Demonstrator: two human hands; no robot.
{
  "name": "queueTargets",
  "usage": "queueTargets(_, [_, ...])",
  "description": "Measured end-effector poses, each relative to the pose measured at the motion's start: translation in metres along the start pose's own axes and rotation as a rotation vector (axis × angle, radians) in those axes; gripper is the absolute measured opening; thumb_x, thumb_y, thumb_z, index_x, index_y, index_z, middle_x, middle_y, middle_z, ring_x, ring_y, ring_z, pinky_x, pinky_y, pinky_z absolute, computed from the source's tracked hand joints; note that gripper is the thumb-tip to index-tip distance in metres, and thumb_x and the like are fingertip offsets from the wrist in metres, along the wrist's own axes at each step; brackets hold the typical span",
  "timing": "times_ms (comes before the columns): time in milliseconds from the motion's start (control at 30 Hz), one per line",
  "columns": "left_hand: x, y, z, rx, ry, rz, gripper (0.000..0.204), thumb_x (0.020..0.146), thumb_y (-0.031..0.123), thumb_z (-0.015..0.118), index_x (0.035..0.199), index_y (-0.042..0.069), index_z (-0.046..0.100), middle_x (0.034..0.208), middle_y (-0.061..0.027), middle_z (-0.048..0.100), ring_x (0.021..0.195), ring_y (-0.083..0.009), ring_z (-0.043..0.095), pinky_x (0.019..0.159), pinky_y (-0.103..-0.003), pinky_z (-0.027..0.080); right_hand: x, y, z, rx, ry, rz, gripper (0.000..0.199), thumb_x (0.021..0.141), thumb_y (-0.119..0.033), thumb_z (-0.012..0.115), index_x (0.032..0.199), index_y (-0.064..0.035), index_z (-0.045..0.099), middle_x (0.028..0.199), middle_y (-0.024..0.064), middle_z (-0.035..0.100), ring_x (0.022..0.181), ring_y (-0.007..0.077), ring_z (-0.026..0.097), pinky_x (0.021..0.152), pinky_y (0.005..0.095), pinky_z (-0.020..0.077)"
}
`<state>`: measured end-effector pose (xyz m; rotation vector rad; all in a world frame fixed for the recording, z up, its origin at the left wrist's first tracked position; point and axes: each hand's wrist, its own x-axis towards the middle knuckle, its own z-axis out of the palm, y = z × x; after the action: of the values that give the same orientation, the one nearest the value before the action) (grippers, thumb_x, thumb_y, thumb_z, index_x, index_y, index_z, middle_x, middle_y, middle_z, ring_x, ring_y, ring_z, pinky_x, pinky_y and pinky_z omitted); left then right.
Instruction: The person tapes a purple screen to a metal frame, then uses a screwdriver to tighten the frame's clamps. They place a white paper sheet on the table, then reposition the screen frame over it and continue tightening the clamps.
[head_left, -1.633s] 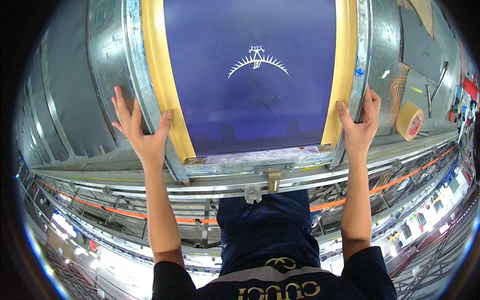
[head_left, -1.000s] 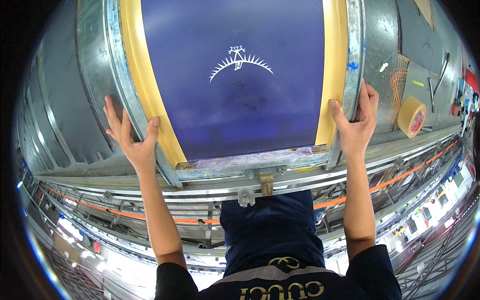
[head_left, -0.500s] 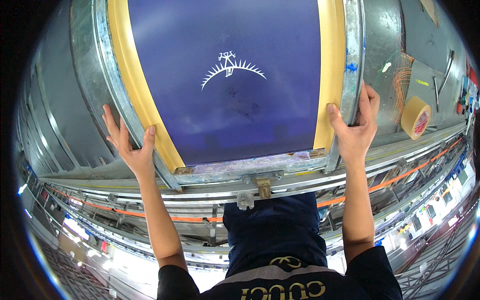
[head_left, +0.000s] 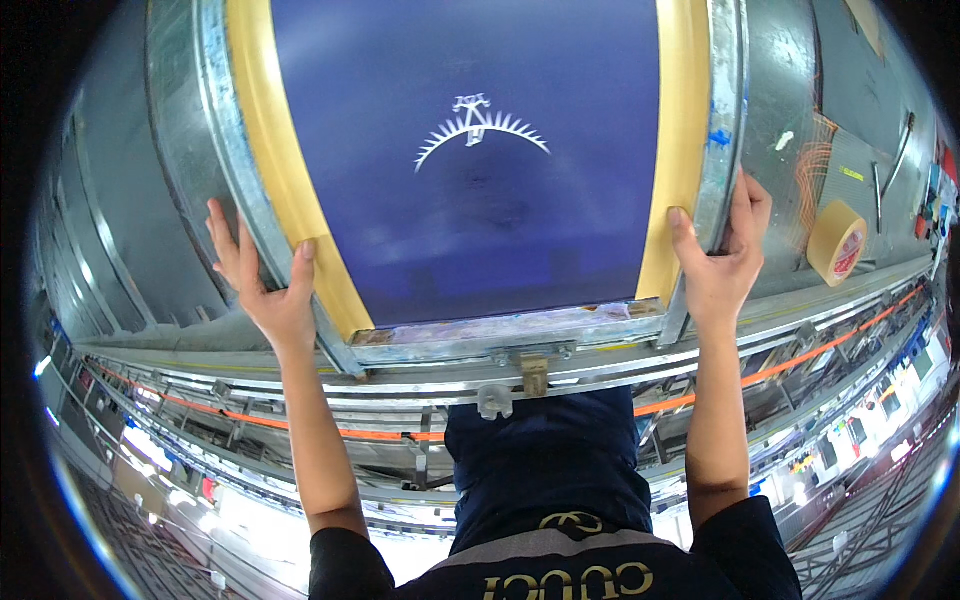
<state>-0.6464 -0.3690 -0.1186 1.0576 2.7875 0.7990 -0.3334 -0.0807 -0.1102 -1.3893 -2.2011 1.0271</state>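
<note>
A screen-printing frame (head_left: 545, 328) with metal sides and a purple-blue mesh (head_left: 470, 230) lies in front of me. A white spiked arc with a small figure on top shows on the mesh, and yellow tape (head_left: 683, 100) runs along both long sides. My left hand (head_left: 277, 300) grips the frame's left side near the close corner, thumb on the taped edge and fingers stretched along the outer side. On the opposite side, my right hand (head_left: 722, 275) holds the rail, its thumb on top and its fingers round the outside.
A roll of yellow tape (head_left: 838, 243) rests on the grey table (head_left: 775, 210) to the right, near thin orange strands (head_left: 815, 170) and a dark tool (head_left: 905, 142). A metal rail with a clamp block (head_left: 535, 375) runs along the table's near edge.
The frame has shifted slightly to the right, with the right hand moving along with it. Both hands keep hold of its sides.
</note>
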Motion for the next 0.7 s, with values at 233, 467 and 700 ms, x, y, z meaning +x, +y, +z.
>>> queueTargets(233, [-0.001,0.042,-0.005,0.178,0.038,0.135,0.080,0.077,0.036,0.086,0.147,0.016,0.052,0.161,-0.0163,0.036,0.150,-0.0379,0.031,0.120,-0.064,0.008,-0.001,-0.001,0.001,0.004,-0.004,0.019,0.073,0.078,-0.011,0.081,0.144,0.0033,0.052,0.126,0.0114,0.047,0.116,0.0208,0.050,0.101,0.0313,0.0410])
queueTargets(467, [-0.020,0.096,0.025,0.113,-0.322,0.299,0.068,0.086,0.051,0.073,0.146,0.026,0.054,0.163,-0.0265,0.024,0.151,-0.0447,0.022,0.119,-0.066,0.008,-0.002,0.007,-0.002,0.025,-0.023,-0.010,0.072,0.081,-0.010,0.081,0.145,0.0042,0.050,0.129,0.0106,0.047,0.118,0.0188,0.050,0.101,0.0299,0.0415])
queueTargets(700, [-0.025,0.099,0.037,0.188,-0.518,0.260,0.095,0.077,0.076,0.062,0.157,0.031,0.038,0.165,-0.0293,0.014,0.153,-0.0477,0.014,0.114,-0.074,0.001,-0.001,0.003,-0.002,0.031,-0.027,0.014,0.069,0.081,-0.008,0.081,0.143,0.0043,0.052,0.131,0.0106,0.047,0.119,0.0190,0.050,0.102,0.0309,0.0410])
